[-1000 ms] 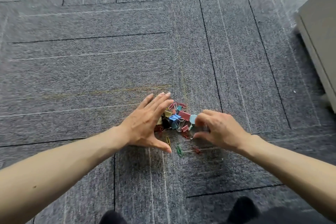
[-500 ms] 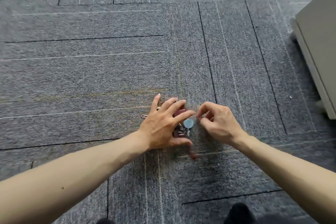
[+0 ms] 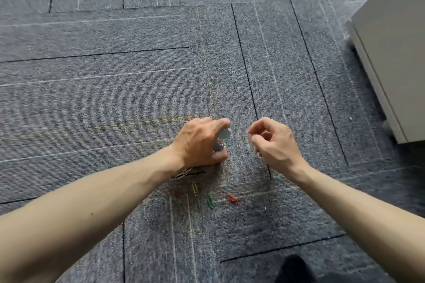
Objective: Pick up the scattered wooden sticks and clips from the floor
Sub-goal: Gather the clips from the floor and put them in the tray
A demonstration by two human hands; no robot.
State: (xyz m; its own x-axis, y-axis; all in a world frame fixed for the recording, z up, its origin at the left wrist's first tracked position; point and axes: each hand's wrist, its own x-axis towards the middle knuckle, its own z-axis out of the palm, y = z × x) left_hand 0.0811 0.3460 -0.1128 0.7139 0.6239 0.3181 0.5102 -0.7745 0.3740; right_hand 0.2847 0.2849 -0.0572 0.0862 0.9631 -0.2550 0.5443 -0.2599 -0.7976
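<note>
While left grip [image 3: 198, 145] clasps a clip bundle [image 3: 223, 135] | floor clips [image 3: 195, 189] yellow, green, red | right grip [image 3: 276, 142] curled, contents unclear

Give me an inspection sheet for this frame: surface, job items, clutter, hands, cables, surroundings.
Surface: grey carpet tiles, dark seams.
Job's things: bunch of clips in the left hand, a pale blue round piece poking out. Loose on the carpet are at least a yellow paper clip, green paper clip, red paper clip and pale paper clip. No wooden sticks seen.
Clutter: white speck near the pale cabinet.
Hands: left hand grips the bunch; right hand curled, contents unclear.
Cables: nothing seen.
Surroundings: cabinet at right; dark shape at the bottom edge.
</note>
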